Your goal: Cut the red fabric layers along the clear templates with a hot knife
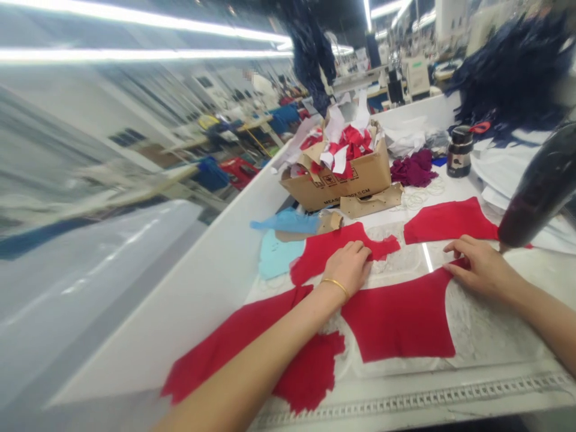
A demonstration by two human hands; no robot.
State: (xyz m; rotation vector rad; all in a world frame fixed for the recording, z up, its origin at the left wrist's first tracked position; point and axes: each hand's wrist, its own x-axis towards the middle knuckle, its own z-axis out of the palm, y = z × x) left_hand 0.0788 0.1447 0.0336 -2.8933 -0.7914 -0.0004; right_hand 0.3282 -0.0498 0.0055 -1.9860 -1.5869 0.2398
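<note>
Left hand (348,267): palm down, fingers close together and slightly bent, a gold-coloured bracelet (335,286) at the wrist; whether it grips cloth cannot be told.
Right hand (479,264): half-curled, thumb and forefinger parted at a cloth corner; a firm hold cannot be confirmed.
Front red panel (402,318): spread across the worktable between the two forearms, its upper right corner at the right hand.
Other red pieces: one (324,255) reaching under the left hand, another (452,222) beyond the right.
Behind: a cardboard box (346,180) heaped with red and white scraps (355,143).
</note>
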